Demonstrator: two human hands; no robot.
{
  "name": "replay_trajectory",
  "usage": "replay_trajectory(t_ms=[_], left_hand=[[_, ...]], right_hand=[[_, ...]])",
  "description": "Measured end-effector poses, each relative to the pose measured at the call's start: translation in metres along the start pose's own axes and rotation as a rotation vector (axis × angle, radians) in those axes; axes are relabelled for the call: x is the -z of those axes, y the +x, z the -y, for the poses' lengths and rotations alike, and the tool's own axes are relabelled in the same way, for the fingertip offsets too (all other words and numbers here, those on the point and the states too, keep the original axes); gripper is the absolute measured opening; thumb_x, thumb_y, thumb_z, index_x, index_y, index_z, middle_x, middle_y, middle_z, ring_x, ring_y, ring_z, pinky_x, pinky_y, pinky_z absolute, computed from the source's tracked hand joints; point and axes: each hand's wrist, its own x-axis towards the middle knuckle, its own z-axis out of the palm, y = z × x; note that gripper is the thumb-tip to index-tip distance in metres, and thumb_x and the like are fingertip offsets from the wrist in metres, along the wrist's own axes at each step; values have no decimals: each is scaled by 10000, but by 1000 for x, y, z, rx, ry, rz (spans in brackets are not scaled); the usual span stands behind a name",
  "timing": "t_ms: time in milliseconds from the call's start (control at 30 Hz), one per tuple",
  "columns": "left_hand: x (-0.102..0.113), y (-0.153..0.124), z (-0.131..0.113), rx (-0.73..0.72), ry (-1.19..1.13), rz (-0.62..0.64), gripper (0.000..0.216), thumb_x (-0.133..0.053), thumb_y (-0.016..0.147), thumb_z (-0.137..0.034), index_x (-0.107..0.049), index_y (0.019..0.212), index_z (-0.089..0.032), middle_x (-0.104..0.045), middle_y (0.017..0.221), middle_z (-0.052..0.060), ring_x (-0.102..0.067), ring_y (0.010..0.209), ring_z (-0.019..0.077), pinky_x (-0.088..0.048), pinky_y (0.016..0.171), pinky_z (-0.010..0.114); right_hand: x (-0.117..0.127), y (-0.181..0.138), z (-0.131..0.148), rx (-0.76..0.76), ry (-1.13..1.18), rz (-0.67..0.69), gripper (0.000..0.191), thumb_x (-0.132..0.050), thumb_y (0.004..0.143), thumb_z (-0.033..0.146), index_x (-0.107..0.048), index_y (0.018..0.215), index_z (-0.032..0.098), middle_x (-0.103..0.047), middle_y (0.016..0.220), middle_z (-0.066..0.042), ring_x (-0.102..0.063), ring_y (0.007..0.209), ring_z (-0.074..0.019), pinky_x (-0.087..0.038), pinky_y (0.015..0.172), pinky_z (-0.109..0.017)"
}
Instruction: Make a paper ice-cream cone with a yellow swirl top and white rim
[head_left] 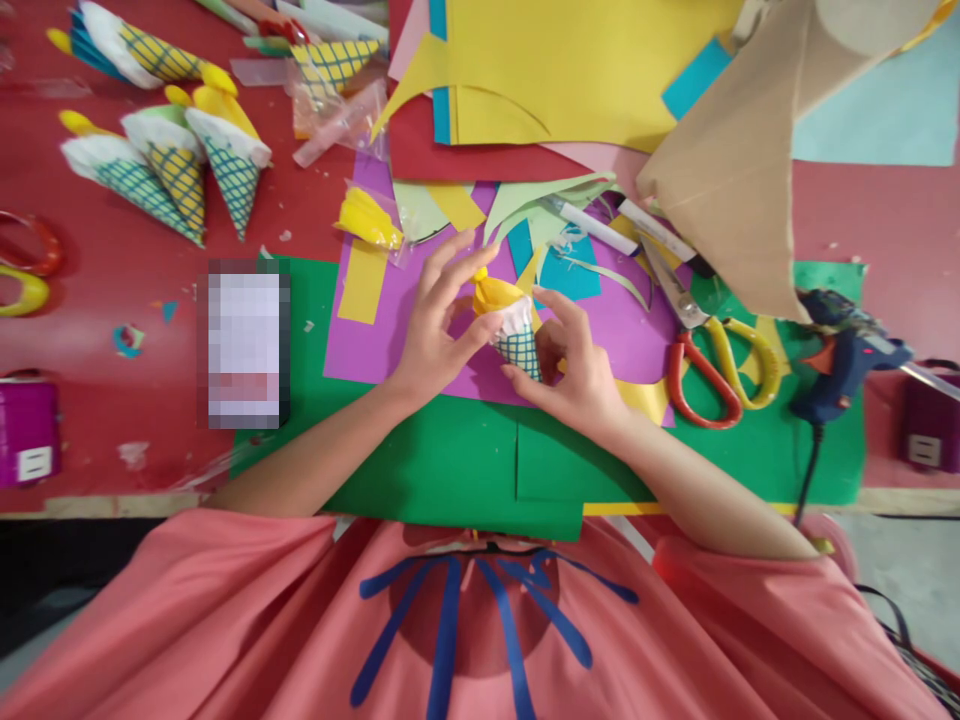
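A small paper ice-cream cone [517,347] is held between my two hands above purple paper. It has a blue-green lattice on white, a crumpled white rim and a yellow top with a small knob. My right hand [576,365] pinches the lower part between thumb and curled fingers. At the rim rests the thumb of my left hand [446,325]; its index finger curves over by the yellow knob, the other fingers loosely bent. Behind my left hand lies a yellow piece in a clear bag [369,220]. Scissors [701,330] with red and yellow handles lie right of my right hand.
Several similar paper cones [176,165] lie at the upper left. A glue gun [847,360] stands at the right, near a brown cardboard cone [739,160]. Markers [596,225] and paper scraps lie behind my hands. A blurred-out rectangle [244,345] is on the left.
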Motion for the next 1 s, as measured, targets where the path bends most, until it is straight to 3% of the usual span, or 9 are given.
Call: replay_trajectory(t_ms=[133,267,367,433,567,667,833,933,1000], left_hand=[[-2,0,-3,12,-156,-36,500,-497,957,-597,-426,1400,-377,-481,1449,52,-534,1350,245,-595,1006,377],[-2,0,-5,-10,-132,-140,426,-478,984,-564,-452,1354,-355,-468,1437,22,-471,1385,204,-580,1021,344],[-4,-1,-4,-41,-110,-105,468,-418,997,-585,-371,1391,-338,-392,1508,28,-382,1454,225,-571,1026,357],[-6,-2,-2,-71,-125,-64,526,-391,989,-618,-314,1426,-334,-343,1550,40,-386,1458,242,-568,1043,363],[-7,-3,1,-63,-160,0,644,-318,979,-670,-165,1499,-322,-279,1597,82,-441,1443,272,-543,1087,385],[-7,-2,2,-35,-118,46,702,-372,955,-693,-126,1516,-349,-315,1591,115,-437,1451,330,-582,1015,439],[-8,-1,1,-8,-256,-50,711,-517,892,-706,-261,1472,-386,-386,1548,77,-338,1510,288,-596,990,381],[-7,0,-2,50,-375,-32,749,-634,849,-657,-290,1462,-399,-442,1508,53,-395,1475,258,-605,954,337],[-7,1,-4,87,-443,-28,753,-696,825,-612,-327,1448,-406,-507,1450,42,-461,1427,249,-610,923,324]], right_hand=[[-1,2,1,-63,145,1,706,-764,809,347,-364,1388,281,-465,693,88,-438,496,-84,-376,451,-236],[0,8,1,-247,542,143,711,-733,833,486,-321,1373,275,-602,846,40,-525,478,-71,-417,404,-219],[4,13,1,-348,773,296,699,-663,873,555,-305,1385,241,-660,860,17,-566,429,-76,-435,376,-221],[5,15,1,-374,824,323,710,-682,872,523,-303,1395,229,-670,830,26,-577,416,-79,-442,379,-219],[3,13,2,-349,816,291,801,-757,832,459,-275,1425,220,-644,761,67,-583,446,-79,-471,416,-211],[0,10,2,-313,743,242,811,-757,827,478,-278,1431,226,-624,765,69,-559,469,-67,-470,434,-207],[-2,5,1,-205,463,116,750,-732,835,512,-328,1411,252,-549,697,69,-491,514,-90,-395,448,-229],[-2,3,1,-133,290,22,727,-752,826,476,-350,1392,263,-484,662,80,-427,519,-98,-362,462,-244],[-2,3,1,-123,303,7,715,-763,817,475,-357,1370,273,-472,675,81,-420,514,-95,-359,454,-244]])
